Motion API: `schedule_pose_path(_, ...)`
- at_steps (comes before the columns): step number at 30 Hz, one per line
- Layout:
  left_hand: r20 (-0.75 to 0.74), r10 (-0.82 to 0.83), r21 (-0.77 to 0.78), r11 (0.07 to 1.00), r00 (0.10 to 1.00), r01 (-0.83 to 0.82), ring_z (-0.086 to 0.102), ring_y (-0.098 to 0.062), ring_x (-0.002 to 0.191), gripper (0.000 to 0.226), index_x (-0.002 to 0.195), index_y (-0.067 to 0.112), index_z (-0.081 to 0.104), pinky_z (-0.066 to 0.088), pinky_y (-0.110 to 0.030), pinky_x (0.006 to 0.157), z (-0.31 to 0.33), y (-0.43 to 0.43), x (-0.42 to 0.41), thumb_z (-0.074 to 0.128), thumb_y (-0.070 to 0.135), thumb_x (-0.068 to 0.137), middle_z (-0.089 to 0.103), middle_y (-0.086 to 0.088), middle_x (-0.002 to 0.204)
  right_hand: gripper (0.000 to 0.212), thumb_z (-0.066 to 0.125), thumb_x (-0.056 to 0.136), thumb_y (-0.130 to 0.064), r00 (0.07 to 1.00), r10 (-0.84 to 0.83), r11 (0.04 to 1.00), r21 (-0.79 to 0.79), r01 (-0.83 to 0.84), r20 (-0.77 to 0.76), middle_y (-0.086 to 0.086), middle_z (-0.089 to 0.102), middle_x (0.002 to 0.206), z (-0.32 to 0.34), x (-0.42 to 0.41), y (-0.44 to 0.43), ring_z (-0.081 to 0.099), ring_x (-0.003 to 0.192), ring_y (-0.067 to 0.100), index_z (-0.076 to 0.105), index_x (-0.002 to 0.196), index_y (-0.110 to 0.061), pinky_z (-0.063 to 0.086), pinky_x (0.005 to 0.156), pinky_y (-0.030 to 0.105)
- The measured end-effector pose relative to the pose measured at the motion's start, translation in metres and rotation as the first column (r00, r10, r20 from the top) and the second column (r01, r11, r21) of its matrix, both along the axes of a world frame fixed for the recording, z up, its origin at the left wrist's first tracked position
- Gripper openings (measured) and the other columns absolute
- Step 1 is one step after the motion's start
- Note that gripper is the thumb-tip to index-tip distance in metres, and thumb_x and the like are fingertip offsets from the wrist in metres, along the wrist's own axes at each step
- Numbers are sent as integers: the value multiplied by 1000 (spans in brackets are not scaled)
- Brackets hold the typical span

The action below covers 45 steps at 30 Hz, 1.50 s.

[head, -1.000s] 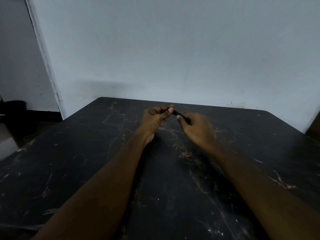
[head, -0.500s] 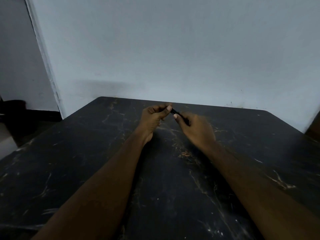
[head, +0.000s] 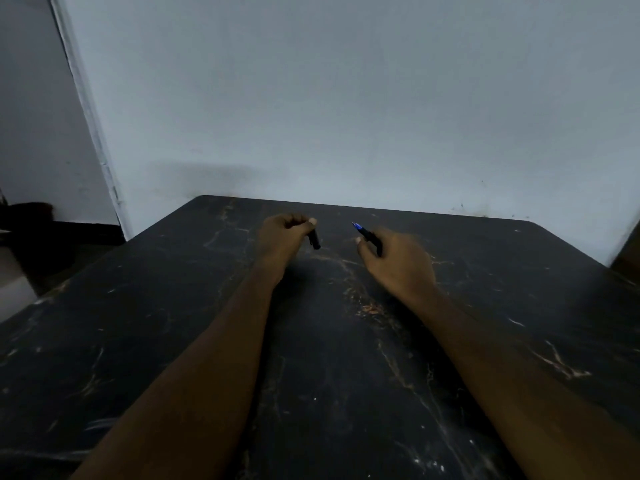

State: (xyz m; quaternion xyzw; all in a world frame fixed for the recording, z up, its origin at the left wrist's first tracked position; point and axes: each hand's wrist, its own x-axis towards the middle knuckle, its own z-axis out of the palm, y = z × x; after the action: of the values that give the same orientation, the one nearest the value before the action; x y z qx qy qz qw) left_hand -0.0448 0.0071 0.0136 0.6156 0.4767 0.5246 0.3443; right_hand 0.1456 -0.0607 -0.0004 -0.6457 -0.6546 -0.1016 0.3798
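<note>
Dark scuffed table (head: 166,341), far edge at pale wall (head: 346,98).
L hand (head: 282,237) grips cap (head: 314,240), R hand (head: 398,263) grips pen (head: 367,234), apart above table; floor (head: 19,289) open off left edge.

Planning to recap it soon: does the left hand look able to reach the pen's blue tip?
Probably yes. The left hand grips the cap, the right hand holds the pen with its tip angled leftward, and nothing stands between them.

Cap (head: 314,240) in left hand (head: 282,237), poking out at its right side. Pen (head: 369,235) in right hand (head: 398,261), tip toward left hand, apart from cap. Table (head: 173,341) beneath both hands; wall (head: 346,116) beyond them.
</note>
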Motion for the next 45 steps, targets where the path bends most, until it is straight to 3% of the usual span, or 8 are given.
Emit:
schedule_pose_path(5,-474,94,32,995,876,-90,65,-15,99,23,95,28,76,47,-43,99,-10,8,-7,64,46,87,74,7,102,28,49,93,-47,1000,15,1000,-6,-15,-21,-8,54,61,0,0,0,53,53,11,63,93,-23,47,51,29)
schedule_pose_path(12,-576,167,72,985,800,-154,54,-24,119,25,96,30,77,31,-48,108,-15,13,-10,61,48,87,73,3,107,24,51,90,-41,997,30,999,-31,-32,-75,-8,58,69,1,2,1,54,55,9,58,104,-23,38,51,25)
schedule_pose_path(15,-486,181,62,983,855,-173,55,-24,119,26,99,29,76,32,-51,109,-15,15,-4,60,48,88,72,3,110,16,48,88,-39,990,44,996,-73,-54,-133,-5,57,65,3,1,3,53,53,11,47,91,-24,33,49,25)
schedule_pose_path(18,-174,82,-16,996,981,-86,64,-16,103,24,100,25,75,42,-48,105,-11,12,8,68,43,86,74,4,103,15,46,92,-36,988,77,994,-69,-87,-136,-2,58,69,3,1,4,54,57,14,47,92,-21,34,51,28)
schedule_pose_path(25,273,-144,32,990,951,141,65,14,76,27,102,12,75,45,-2,59,-1,0,22,74,32,85,71,22,77,27,41,102,-29,985,167,980,114,-162,-32,0,60,83,5,3,7,53,71,16,63,108,-15,42,60,33)
schedule_pose_path(36,355,-416,46,902,837,428,61,7,84,27,115,14,71,42,-21,70,3,-14,32,64,26,92,73,2,114,31,40,100,-34,944,286,958,63,-279,-163,1,56,74,-2,2,17,52,67,16,62,93,-13,37,59,33)
schedule_pose_path(41,452,-397,51,906,799,421,63,-2,84,13,101,20,74,41,-29,72,5,-18,36,66,21,91,76,2,105,27,42,97,-39,913,302,953,84,-290,-273,-11,55,67,-4,-1,19,55,65,13,65,95,-26,44,61,34)
schedule_pose_path(45,466,-315,67,944,827,322,65,5,84,12,97,17,75,42,-24,70,7,-20,40,69,22,89,77,5,92,36,46,95,-40,940,260,963,135,-234,-223,-1,60,65,-3,-4,18,54,58,15,66,83,-13,41,54,32)
